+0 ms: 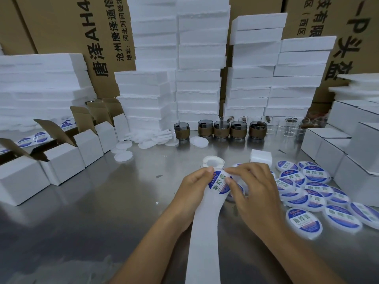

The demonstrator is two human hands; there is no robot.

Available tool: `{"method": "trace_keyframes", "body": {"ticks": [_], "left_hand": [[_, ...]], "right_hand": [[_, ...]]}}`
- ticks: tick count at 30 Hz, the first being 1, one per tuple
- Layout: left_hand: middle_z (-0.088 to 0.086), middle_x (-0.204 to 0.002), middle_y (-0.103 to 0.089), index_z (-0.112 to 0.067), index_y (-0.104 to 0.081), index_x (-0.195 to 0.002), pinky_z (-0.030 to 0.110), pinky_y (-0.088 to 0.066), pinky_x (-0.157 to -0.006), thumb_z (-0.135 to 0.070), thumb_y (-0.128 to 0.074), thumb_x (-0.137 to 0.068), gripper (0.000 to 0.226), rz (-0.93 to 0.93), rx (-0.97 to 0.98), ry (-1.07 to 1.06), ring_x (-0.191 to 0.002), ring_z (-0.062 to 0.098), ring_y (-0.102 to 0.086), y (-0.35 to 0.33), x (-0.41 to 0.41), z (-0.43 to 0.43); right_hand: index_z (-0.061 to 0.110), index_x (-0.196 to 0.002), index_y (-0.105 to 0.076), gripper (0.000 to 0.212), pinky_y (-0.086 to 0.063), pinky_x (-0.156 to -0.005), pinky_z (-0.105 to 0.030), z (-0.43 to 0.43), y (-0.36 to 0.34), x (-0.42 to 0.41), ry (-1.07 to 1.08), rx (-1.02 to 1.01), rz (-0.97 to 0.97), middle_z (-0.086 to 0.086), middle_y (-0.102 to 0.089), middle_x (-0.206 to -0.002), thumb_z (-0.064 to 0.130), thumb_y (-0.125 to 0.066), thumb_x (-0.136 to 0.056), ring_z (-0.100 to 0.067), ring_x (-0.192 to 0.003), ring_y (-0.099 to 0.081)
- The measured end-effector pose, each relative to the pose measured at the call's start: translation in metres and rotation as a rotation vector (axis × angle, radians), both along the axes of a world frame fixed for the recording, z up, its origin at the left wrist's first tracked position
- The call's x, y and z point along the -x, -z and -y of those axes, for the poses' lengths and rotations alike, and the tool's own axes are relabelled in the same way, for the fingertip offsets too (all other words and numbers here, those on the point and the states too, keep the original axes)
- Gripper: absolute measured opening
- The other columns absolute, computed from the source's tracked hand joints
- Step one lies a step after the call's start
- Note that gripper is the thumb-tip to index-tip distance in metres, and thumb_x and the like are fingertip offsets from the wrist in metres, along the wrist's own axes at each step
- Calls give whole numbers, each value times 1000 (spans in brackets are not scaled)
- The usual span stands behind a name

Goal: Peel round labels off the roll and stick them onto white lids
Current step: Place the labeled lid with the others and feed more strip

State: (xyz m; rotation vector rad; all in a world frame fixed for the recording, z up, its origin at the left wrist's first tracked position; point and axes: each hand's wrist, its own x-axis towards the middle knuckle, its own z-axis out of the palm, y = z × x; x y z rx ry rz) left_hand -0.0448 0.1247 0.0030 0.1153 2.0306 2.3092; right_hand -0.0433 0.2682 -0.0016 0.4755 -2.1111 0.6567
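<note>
Round label [220, 182] sits on the backing strip [203, 232], held above the bench [102, 201] just in front of the roll [213, 162]. The left hand [194, 187] grips the strip, likely to keep it taut. The right hand [254, 187] pinches the label's edge to lift it. Labelled lids [303, 222] lie piled to the right; bare white lids [123, 155] wait farther back.

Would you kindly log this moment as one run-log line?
step: peeling label | left hand: holds backing strip | right hand: pinches round label | labelled lids: piled right | roll: behind hands
</note>
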Motion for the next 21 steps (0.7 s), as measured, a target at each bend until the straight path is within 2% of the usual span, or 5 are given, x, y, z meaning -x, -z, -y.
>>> {"method": "trace_keyframes", "body": {"ticks": [4, 9, 14, 17, 21], "left_hand": [[9, -96, -73, -23, -75, -90, 34, -54, -79, -34, -50, -96, 28, 0, -19, -6, -86, 22, -69, 1, 1, 0], [2, -88, -75, -28, -75, -77, 27, -56, -64, -27, -54, -94, 26, -4, -8, -17, -77, 15, -71, 0, 1, 2], [8, -91, -74, -22, -74, -79, 31, -54, -70, -23, -55, -93, 24, -4, 27, -40, -79, 18, -70, 1, 1, 1], [15, -98, -71, -17, -73, -86, 43, -53, -82, -23, -55, -93, 20, -1, 43, -42, -86, 25, -67, 1, 0, -1], [15, -98, -71, -13, -71, -88, 33, -49, -72, -24, -55, -93, 19, -5, 63, -53, -79, 22, -62, -1, -1, -1]], "right_hand": [[9, -93, -70, 18, -44, -74, -31, -3, 1, 3, -49, -15, 7, -6, -68, -90, 18, -67, -77, -26, -83, -62], [11, -86, -70, 18, -48, -69, -34, -5, 5, 6, -31, -64, -6, -8, -64, -87, 6, -78, -70, -21, -84, -56], [14, -78, -65, 10, -48, -73, -31, -1, 2, 1, -87, -5, 74, -2, -58, -95, 16, -65, -69, -11, -89, -49], [17, -70, -59, 3, -40, -82, -22, 3, -4, -3, -191, 137, 190, 9, -49, -97, 14, -58, -68, -8, -94, -47], [21, -59, -52, 13, -36, -75, -2, 5, -13, -7, -380, 610, 386, 10, -54, -93, 15, -48, -70, 6, -91, -51]]}}
